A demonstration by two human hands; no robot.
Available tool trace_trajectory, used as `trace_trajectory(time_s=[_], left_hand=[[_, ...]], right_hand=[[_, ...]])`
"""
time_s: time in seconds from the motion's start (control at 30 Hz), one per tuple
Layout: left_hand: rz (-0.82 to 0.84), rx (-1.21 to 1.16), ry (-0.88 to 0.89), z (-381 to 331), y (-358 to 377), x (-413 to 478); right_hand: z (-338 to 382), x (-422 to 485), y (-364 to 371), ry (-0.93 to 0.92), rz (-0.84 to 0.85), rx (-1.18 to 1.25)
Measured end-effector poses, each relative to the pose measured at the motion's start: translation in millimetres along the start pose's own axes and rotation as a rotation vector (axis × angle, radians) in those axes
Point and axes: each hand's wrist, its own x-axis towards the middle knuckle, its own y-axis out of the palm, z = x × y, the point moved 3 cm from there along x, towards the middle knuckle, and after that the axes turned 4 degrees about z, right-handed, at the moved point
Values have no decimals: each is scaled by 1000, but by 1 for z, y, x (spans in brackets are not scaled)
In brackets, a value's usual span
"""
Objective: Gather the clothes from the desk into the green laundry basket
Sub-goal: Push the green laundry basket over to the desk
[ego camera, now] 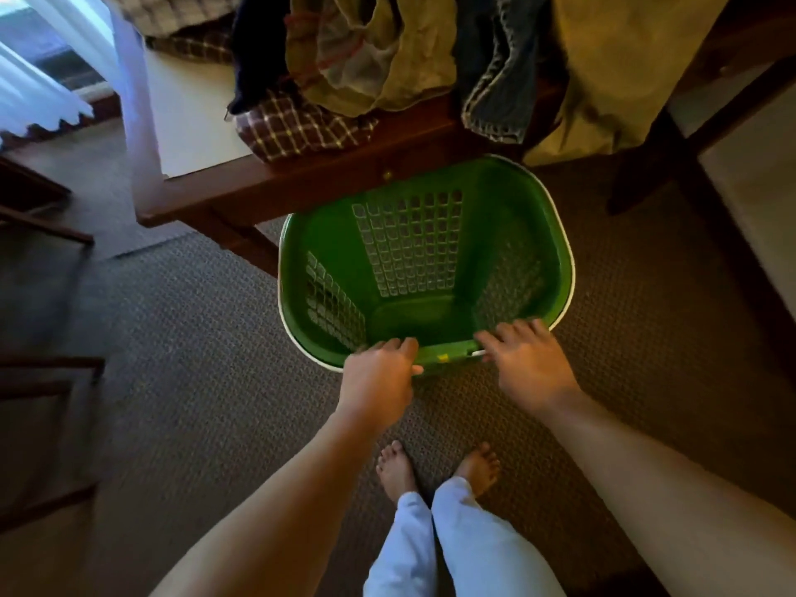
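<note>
Brown carpet point(215, 338) covers the floor, and across the top of the view runs the dark wooden tabletop point(301, 178). The clothes lie in a heap along its front edge, so the pile's long axis runs left to right, square to the person's reach.

A large khaki cloth point(611, 79) hangs off the edge at the right. Blue jeans point(495, 79) dangle just beside it, an olive garment point(387, 58) sits mid-pile, and a plaid piece point(297, 127) droops at the left.

The green laundry basket point(495, 196) is empty and sits directly below that edge, its far rim tucked against the tabletop front. It lies between the person and the pile.

Both hands are on its near rim. The left hand point(379, 381) curls its fingers over the rim and grips it. The right hand point(525, 364) lies across the rim with fingers spread, and I cannot tell whether it clamps underneath.

The clothes are ahead of and above both hands, past the basket's open mouth. The right hand looks nearer the jeans and khaki cloth, the left nearer the plaid, so either could probably pull a garment forward and down into the basket.
</note>
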Motion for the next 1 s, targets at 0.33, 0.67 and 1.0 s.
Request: trace_trajectory(time_s=[0.33, 0.67, 1.0], left_hand=[[36, -91, -39, 34, 64, 23], [180, -36, -127, 56, 74, 12], [156, 5, -150, 44, 83, -15]], right_hand=[[26, 56, 42, 123, 232, -57], [49, 50, 55, 63, 228, 6], [63, 35, 56, 59, 257, -15]])
